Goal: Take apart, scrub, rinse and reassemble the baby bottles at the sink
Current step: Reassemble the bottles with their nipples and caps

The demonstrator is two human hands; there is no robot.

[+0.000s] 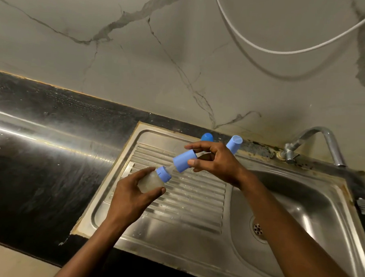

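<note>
1. One bottle is held above the drainboard. The left hand grips its cloudy body, and the right hand pinches the blue cap just clear of the collar.
2. A round-capped bottle and a flat-capped bottle stand behind, and the tap shows no water. Probably disassembly is only starting, with scrubbing, rinsing and reassembly left.
3. The held bottle's long axis slants from lower left to upper right, teat end uppermost, with the cap in line.

left hand grips bottle | right hand pinches cap | both forearms extended
</note>
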